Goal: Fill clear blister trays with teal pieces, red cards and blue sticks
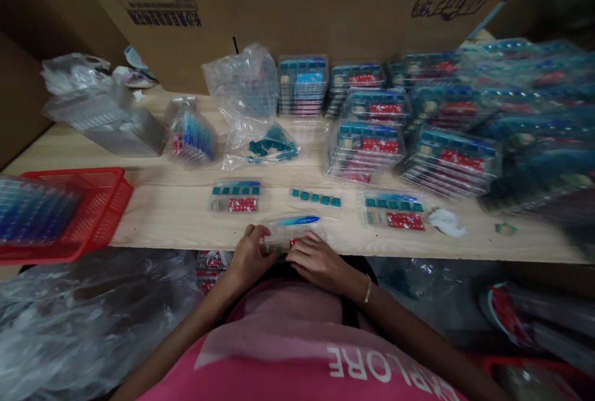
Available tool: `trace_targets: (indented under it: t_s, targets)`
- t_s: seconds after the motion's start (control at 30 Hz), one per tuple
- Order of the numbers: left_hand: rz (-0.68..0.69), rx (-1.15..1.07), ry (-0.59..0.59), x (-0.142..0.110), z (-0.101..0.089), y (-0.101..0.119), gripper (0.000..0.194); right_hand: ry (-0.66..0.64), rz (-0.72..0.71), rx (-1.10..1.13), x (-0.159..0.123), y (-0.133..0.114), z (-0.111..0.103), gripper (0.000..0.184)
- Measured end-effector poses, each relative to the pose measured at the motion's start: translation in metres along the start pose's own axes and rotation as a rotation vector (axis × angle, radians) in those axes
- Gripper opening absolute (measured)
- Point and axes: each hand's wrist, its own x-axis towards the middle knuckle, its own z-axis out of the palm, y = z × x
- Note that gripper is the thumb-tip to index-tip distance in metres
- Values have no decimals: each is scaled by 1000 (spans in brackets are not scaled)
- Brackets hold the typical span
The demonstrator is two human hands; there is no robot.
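At the table's front edge lies a clear plastic tray [279, 232] with a long blue pointed piece [300, 220] along its far side and a bit of red showing. My left hand [251, 255] grips the tray's left end, thumb and fingers curled. Over its right part, my right hand [320, 259] has its fingers bent and closed on the near side; what lies under them is partly hidden. Just beyond are a filled tray [236, 196], a tray holding only a row of teal cubes [316, 198], and another filled tray [394, 210] with a red speckled piece.
Loose teal cubes [274, 144] spill from a clear bag [248, 88]. Stacked filled packs [367, 147] crowd the right side. A red basket [118, 193] with blue pieces stands left, near stacked empty trays [125, 119]. A large carton [297, 23] walls the back; crumpled white tissue [446, 222] lies right.
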Motion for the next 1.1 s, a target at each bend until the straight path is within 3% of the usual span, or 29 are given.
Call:
trace_targets:
  t_s: [0.13, 0.3, 0.4, 0.57, 0.77, 0.9, 1.1]
  targets:
    - [-29, 39, -53, 8, -3, 2, 26, 108, 69, -14, -18, 2, -6, 14]
    - [37, 92, -89, 13, -6, 3, 27, 132, 91, -86, -43, 13, 3, 26]
    - [60, 104, -125, 12, -9, 1, 26, 187, 72, -125, -46, 17, 11, 24]
    - [177, 192, -68, 4, -11, -3, 7, 243, 61, -165, -44, 19, 17, 23]
    - [245, 349, -147, 7, -12, -1, 14, 231, 81, -180, -46, 21, 21, 23]
    - [368, 341, -164, 3, -17, -5, 17, 198, 89, -166, -47, 20, 20, 26]
    - [607, 541, -49, -11, -19, -22, 29, 244, 49, -178, -50, 22, 18, 24]
